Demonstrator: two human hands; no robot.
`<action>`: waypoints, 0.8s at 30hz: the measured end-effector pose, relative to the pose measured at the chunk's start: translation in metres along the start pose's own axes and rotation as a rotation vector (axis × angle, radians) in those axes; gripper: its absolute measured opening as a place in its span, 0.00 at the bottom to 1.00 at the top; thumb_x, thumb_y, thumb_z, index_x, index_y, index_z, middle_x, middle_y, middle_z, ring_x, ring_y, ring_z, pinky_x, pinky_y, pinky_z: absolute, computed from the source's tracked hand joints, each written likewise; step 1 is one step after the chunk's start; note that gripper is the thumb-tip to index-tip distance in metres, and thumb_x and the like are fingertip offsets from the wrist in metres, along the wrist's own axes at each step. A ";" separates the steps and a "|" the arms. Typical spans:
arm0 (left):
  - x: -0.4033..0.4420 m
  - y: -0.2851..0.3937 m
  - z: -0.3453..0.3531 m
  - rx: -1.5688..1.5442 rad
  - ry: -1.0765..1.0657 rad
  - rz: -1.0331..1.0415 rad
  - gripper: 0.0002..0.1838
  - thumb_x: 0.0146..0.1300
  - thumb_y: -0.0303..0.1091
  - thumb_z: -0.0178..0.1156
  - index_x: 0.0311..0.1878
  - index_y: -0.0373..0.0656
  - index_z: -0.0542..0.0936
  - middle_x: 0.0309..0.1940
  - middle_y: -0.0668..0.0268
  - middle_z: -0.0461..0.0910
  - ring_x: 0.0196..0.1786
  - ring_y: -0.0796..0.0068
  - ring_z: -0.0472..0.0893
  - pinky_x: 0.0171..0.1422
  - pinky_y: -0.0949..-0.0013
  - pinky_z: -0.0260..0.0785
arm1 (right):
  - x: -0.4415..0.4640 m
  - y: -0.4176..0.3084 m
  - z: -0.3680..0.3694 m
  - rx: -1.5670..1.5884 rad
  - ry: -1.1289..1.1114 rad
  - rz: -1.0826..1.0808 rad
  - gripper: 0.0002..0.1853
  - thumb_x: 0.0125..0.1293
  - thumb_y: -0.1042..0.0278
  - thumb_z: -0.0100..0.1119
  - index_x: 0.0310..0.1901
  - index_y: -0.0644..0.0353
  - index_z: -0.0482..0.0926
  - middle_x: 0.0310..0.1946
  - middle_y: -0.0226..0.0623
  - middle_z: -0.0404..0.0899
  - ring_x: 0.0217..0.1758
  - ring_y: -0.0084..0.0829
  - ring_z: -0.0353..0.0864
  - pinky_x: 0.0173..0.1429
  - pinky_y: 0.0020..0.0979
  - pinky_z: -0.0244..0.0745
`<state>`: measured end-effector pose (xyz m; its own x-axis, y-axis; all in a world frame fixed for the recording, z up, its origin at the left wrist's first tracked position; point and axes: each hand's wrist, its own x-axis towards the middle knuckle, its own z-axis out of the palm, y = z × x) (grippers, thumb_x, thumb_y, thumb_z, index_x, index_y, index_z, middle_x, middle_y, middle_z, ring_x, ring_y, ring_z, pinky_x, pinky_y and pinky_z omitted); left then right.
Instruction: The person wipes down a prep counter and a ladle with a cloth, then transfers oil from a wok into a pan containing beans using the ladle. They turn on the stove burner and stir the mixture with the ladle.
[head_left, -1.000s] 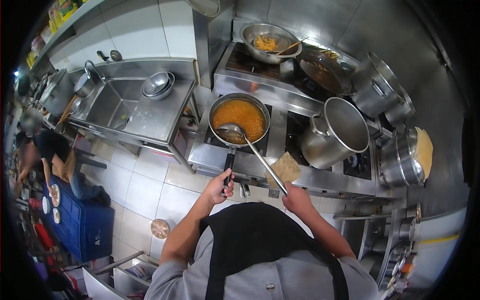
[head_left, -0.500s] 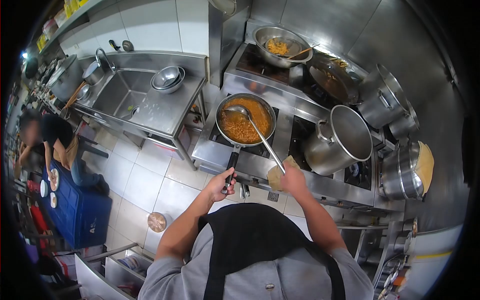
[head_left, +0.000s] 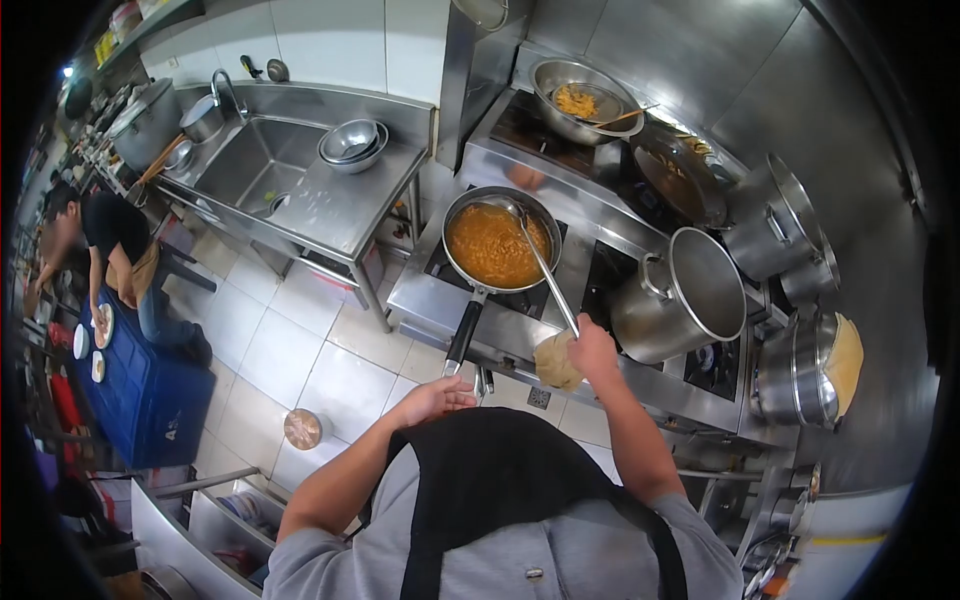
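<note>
A pan (head_left: 490, 250) of orange-brown stew sits on the front left burner, its black handle (head_left: 464, 332) pointing toward me. My left hand (head_left: 437, 400) is open just below the end of that handle, fingers apart and off the grip. In my right hand (head_left: 592, 347) is the long metal handle of a ladle (head_left: 545, 266), its bowl in the far part of the stew. A tan cloth (head_left: 557, 362) hangs beside my right hand, over the stove's front edge.
To the right of the pan stands a large pot (head_left: 680, 297). Behind are a steel bowl (head_left: 587, 102) with a strainer and a dark wok (head_left: 677, 175). A sink (head_left: 262, 170) is at the left. Another person (head_left: 118, 250) works by a blue container (head_left: 150, 400).
My left hand has let go of the pan handle and moved slightly down and left. The ladle bowl has moved from the left to the far side of the pan. The view has shifted.
</note>
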<state>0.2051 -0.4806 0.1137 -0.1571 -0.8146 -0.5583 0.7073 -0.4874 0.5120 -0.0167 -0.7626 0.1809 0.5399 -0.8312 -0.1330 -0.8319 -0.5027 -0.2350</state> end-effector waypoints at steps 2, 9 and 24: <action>-0.005 -0.004 0.001 0.082 0.025 0.003 0.30 0.79 0.55 0.53 0.68 0.38 0.75 0.57 0.54 0.82 0.59 0.63 0.82 0.70 0.61 0.72 | -0.001 0.001 -0.007 0.003 0.006 0.032 0.15 0.62 0.67 0.63 0.48 0.62 0.74 0.37 0.58 0.85 0.46 0.62 0.85 0.54 0.57 0.79; -0.016 -0.006 0.002 0.218 0.048 0.040 0.26 0.79 0.45 0.55 0.70 0.38 0.74 0.64 0.51 0.81 0.68 0.62 0.79 0.74 0.64 0.69 | 0.007 0.012 -0.020 -0.057 0.022 0.041 0.15 0.63 0.69 0.62 0.49 0.61 0.75 0.37 0.57 0.86 0.45 0.59 0.87 0.54 0.56 0.80; -0.003 -0.006 0.012 0.249 0.070 0.119 0.22 0.78 0.41 0.58 0.65 0.34 0.78 0.58 0.54 0.83 0.63 0.67 0.82 0.71 0.68 0.71 | -0.016 0.019 0.022 0.588 -0.240 -0.081 0.11 0.61 0.72 0.62 0.44 0.67 0.78 0.30 0.43 0.81 0.25 0.40 0.82 0.33 0.41 0.78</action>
<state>0.1935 -0.4792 0.1200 -0.0285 -0.8512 -0.5240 0.5258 -0.4586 0.7164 -0.0382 -0.7534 0.1574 0.6685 -0.6855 -0.2884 -0.6144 -0.2905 -0.7336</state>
